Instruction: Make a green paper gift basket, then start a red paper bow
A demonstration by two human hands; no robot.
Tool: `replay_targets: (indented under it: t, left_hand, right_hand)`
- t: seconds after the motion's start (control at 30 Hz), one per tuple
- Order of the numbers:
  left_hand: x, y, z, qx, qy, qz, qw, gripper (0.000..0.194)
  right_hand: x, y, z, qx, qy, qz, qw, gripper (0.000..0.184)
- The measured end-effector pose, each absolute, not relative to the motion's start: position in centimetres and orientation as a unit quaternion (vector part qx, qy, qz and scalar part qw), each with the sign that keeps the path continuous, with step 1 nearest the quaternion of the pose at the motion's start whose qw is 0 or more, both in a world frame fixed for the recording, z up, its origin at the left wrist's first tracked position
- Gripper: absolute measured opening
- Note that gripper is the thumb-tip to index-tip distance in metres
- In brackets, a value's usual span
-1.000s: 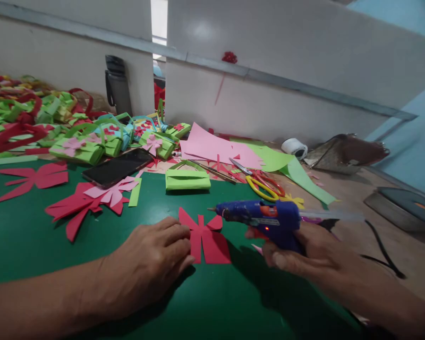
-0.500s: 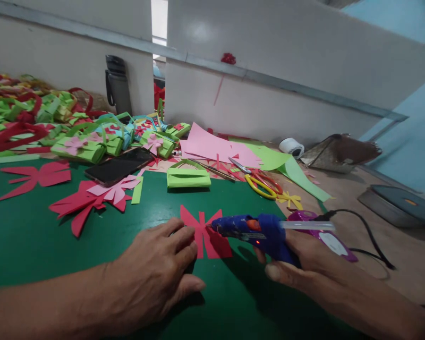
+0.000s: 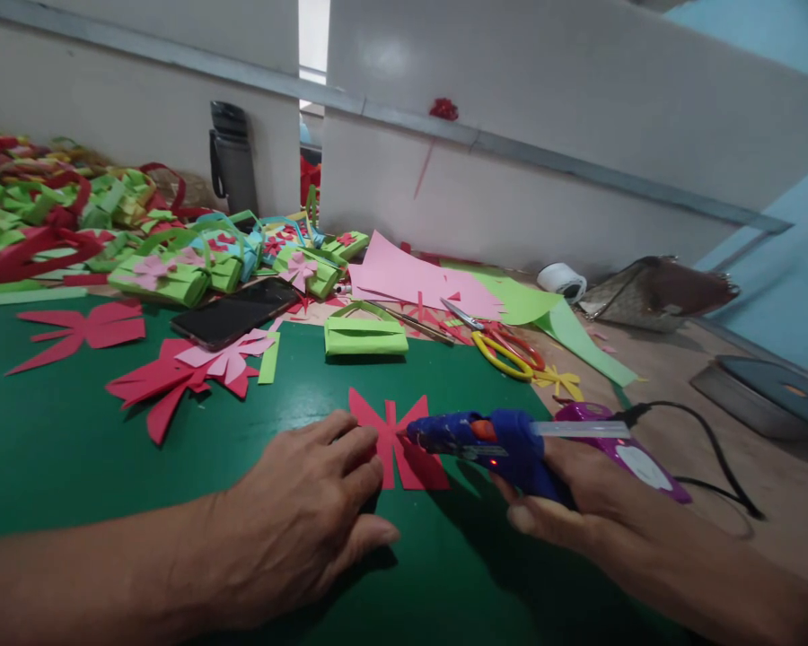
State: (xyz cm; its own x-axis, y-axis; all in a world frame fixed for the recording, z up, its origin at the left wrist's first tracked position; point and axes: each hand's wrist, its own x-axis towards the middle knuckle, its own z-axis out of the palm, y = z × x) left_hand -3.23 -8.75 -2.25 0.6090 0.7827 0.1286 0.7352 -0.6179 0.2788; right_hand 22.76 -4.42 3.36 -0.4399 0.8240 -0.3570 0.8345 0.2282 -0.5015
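A red paper cutout (image 3: pixel 418 458), shaped like a bow or butterfly, lies flat on the green work surface (image 3: pixel 296 377). My left hand (image 3: pixel 327 507) rests palm down over its left side, thumb apart and fingers slightly bent on the paper. In my right hand (image 3: pixel 579 502) is a blue hot glue gun (image 3: pixel 498 440) with a clear glue stick out of its back and a small red light lit. Its nozzle points left and meets the cutout near its narrow middle, or hovers just over it. Beyond sits a small folded green paper bag (image 3: pixel 367 338).
Red cutouts (image 3: pixel 114 325), a phone (image 3: pixel 235 312) and finished paper bags (image 3: pixel 162 280) lie to the left. Scissors (image 3: pixel 505 354), pink sheets (image 3: pixel 417 278) and a yellow cutout (image 3: pixel 558 383) are behind. At right, a black cord (image 3: pixel 714 440) runs by a purple device (image 3: pixel 619 449).
The whole view has shifted slightly, so things appear a little further right. Both hands, the glue gun and the red cutout keep the same positions relative to one another.
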Motion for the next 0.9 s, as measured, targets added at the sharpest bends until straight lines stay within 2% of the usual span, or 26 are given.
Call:
replay_targets:
  t: [0.37, 0.9]
  left_hand:
    - [-3.2, -8.7, -2.2, 0.891, 0.424, 0.142, 0.083, 0.032]
    - [-3.2, -8.8, -2.1, 0.889, 0.426, 0.144, 0.085, 0.03]
  right_hand:
    - [21.9, -4.6, 4.2, 0.526, 0.797, -0.297, -0.016, 0.03]
    - [21.8, -4.9, 3.9, 0.535, 0.784, -0.314, 0.015, 0.036]
